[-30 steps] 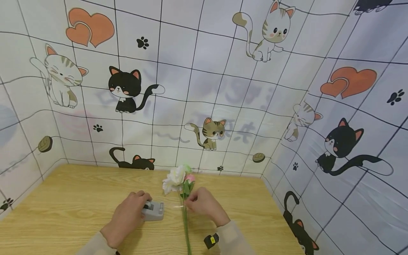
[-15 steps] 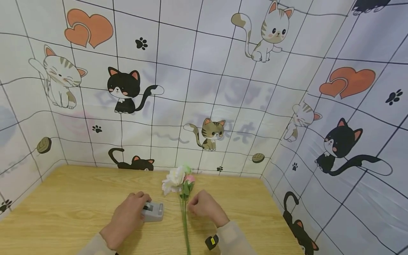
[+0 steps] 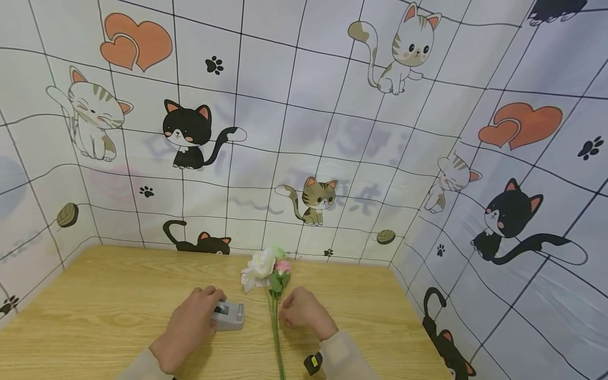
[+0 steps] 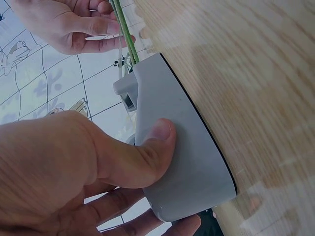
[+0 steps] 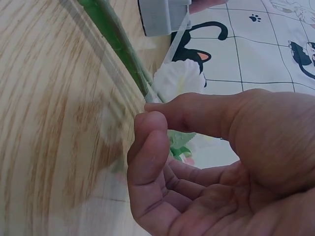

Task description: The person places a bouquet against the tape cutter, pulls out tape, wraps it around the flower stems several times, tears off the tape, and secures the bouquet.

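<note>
My left hand (image 3: 190, 322) grips a grey tape dispenser (image 3: 231, 316) on the table, thumb on its near side in the left wrist view. Right of it lie artificial flowers: a white bloom (image 3: 260, 268), a pink one (image 3: 283, 266) and long green stems (image 3: 277, 338). Just right of the stems, below the leaves, is my right hand (image 3: 306, 312). In the right wrist view its thumb and forefinger pinch a strip of clear tape (image 5: 174, 49), which stretches from the dispenser to the stems. The other right fingers are curled.
The wooden table (image 3: 119, 285) meets a cat-printed cloth wall (image 3: 266, 121) behind the flowers and another at the right. A small black object with a yellow mark (image 3: 312, 363) sits beside the right sleeve (image 3: 347, 356).
My right hand has shifted slightly right and toward me, from over the stems to just beside them. The left hand and dispenser have stayed put.
</note>
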A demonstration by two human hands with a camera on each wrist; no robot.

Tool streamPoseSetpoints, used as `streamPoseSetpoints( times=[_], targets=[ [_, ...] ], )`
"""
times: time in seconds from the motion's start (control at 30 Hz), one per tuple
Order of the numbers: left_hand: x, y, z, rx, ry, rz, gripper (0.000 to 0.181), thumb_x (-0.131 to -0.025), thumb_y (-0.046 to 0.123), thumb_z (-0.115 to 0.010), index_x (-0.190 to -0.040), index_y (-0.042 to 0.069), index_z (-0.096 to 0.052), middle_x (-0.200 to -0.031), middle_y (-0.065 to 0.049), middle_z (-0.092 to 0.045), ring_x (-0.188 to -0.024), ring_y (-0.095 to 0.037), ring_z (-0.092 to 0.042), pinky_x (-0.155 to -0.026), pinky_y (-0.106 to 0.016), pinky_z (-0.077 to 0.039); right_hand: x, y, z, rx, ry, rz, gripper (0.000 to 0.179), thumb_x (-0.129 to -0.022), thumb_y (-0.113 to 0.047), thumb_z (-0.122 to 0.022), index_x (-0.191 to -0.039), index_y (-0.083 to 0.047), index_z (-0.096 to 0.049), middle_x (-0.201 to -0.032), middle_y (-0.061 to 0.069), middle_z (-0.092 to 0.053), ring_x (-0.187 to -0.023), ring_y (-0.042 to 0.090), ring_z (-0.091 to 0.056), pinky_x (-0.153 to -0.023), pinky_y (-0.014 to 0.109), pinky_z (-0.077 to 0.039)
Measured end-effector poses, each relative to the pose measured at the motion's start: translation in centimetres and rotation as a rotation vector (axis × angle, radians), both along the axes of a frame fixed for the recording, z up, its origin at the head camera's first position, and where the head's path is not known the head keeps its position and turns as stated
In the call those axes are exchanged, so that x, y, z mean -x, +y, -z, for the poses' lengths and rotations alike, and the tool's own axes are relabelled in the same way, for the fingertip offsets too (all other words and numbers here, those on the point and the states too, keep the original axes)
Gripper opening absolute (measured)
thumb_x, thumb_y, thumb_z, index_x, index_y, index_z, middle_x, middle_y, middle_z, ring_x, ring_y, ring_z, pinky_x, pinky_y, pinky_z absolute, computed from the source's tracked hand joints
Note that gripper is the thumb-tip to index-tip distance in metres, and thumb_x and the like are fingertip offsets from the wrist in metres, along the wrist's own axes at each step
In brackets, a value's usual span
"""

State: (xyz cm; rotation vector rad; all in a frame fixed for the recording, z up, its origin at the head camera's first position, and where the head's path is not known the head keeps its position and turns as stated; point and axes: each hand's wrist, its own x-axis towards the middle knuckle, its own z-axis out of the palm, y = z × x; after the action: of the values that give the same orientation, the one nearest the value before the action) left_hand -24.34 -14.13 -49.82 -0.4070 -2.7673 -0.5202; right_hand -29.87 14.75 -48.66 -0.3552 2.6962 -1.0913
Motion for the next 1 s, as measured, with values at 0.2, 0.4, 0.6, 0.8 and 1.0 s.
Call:
streamPoseSetpoints(
  times=[0.2,0.4,0.6,0.8,1.0],
  targets=[
    [-0.1,0.0,0.1,0.001,0.018,-0.006,0.055,-0.070,-0.013,-0.102,-0.115,0.010,-0.080,-0.114,-0.007,-0.080,-0.100,-0.027,-0.074,-0.083,-0.049,-0.074,0.0,-0.1,0.4,0.000,0.019,0.018,0.014,-0.097,-0.001,-0.086,-0.107,0.003,-0.076,-0.067,0.006,-0.075,-0.063,0.014,-0.067,-0.075,0.032,-0.060],
    [-0.1,0.0,0.1,0.012,0.012,-0.004,0.054,-0.070,-0.011,-0.103,-0.114,0.011,-0.080,-0.113,-0.006,-0.080,-0.098,-0.025,-0.073,-0.081,-0.047,-0.073,-0.1,-0.2,0.5,-0.025,0.057,0.000,0.016,-0.098,-0.001,-0.090,-0.101,0.001,-0.074,-0.065,0.004,-0.074,-0.060,0.012,-0.067,-0.071,0.030,-0.058],
    [-0.1,0.0,0.2,0.014,0.009,0.000,0.054,-0.070,-0.010,-0.104,-0.114,0.012,-0.080,-0.114,-0.006,-0.080,-0.098,-0.024,-0.072,-0.080,-0.047,-0.073,-0.3,0.2,0.6,-0.036,0.081,0.014,0.015,-0.097,-0.003,-0.090,-0.098,-0.001,-0.075,-0.074,0.007,-0.078,-0.062,0.013,-0.071,-0.068,0.030,-0.059],
    [0.0,0.0,0.3,0.003,0.002,-0.004,0.054,-0.070,-0.012,-0.103,-0.114,0.011,-0.080,-0.113,-0.007,-0.080,-0.098,-0.026,-0.073,-0.079,-0.048,-0.073,-1.1,0.1,0.0,-0.039,0.124,0.021,0.012,-0.103,-0.008,-0.085,-0.098,0.001,-0.078,-0.084,0.009,-0.079,-0.063,0.013,-0.069,-0.060,0.028,-0.053],
    [0.0,0.1,0.2,0.003,-0.001,-0.008,0.055,-0.070,-0.011,-0.103,-0.115,0.011,-0.080,-0.113,-0.007,-0.080,-0.099,-0.026,-0.073,-0.077,-0.048,-0.073,-2.2,-0.8,-0.5,-0.023,0.113,-0.028,0.041,-0.102,-0.015,-0.091,-0.070,-0.005,-0.067,-0.062,-0.005,-0.057,-0.051,0.005,-0.045,-0.049,0.021,-0.034]
  ],
)
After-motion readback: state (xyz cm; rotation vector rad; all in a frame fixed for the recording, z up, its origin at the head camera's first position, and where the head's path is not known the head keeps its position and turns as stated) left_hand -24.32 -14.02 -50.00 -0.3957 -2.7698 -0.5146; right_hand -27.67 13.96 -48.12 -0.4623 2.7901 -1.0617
